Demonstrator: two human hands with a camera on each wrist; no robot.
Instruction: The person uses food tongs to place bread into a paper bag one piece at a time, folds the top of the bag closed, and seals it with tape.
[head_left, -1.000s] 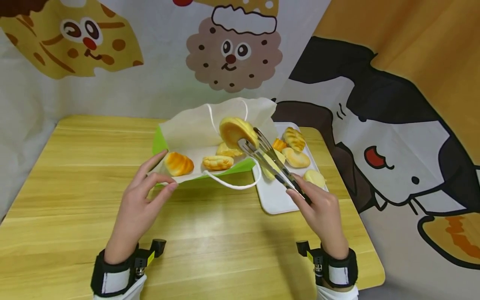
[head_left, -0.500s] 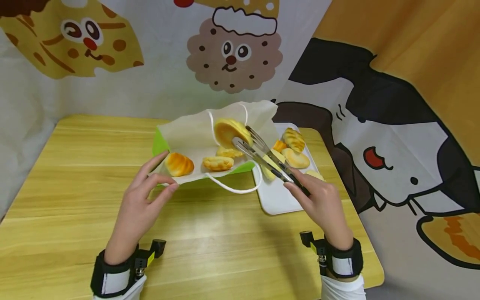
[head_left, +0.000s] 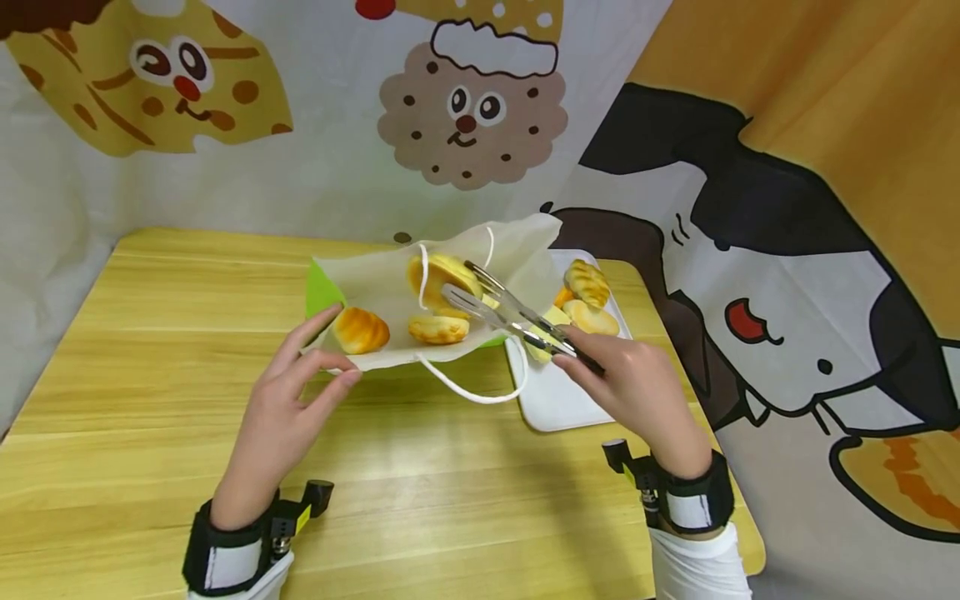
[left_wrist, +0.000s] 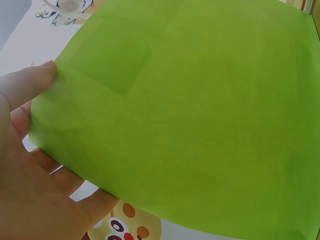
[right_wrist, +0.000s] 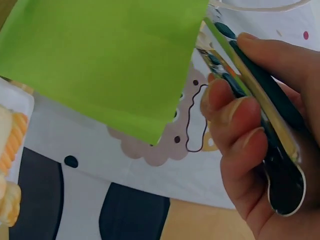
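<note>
My right hand (head_left: pixel 626 379) grips a pair of metal tongs (head_left: pixel 517 317) by the dark handles. The tong tips hold a round yellow bun (head_left: pixel 442 282) inside the mouth of a green paper bag (head_left: pixel 324 285) with a pale lining and white rope handles. The bag lies on its side, mouth toward me. My left hand (head_left: pixel 288 408) holds the bag at its left front edge, thumb and fingers on the paper (left_wrist: pixel 175 110). A glossy brown roll (head_left: pixel 362 331) and a flat golden bun (head_left: pixel 438 330) lie inside the bag. In the right wrist view the tongs' tips are hidden behind the bag.
A white tray (head_left: pixel 558 404) to the right of the bag bears several more breads, including a ridged loaf (head_left: pixel 587 283) and a pale bun (head_left: pixel 590 317). A wooden table (head_left: pixel 450 492) lies beneath, with a cartoon-printed cloth (head_left: pixel 330 125) hanging behind it.
My right hand has moved left, carrying the bun in the tongs deeper into the bag and lower. The bag's upper rim has sagged slightly. My left hand has hardly moved.
</note>
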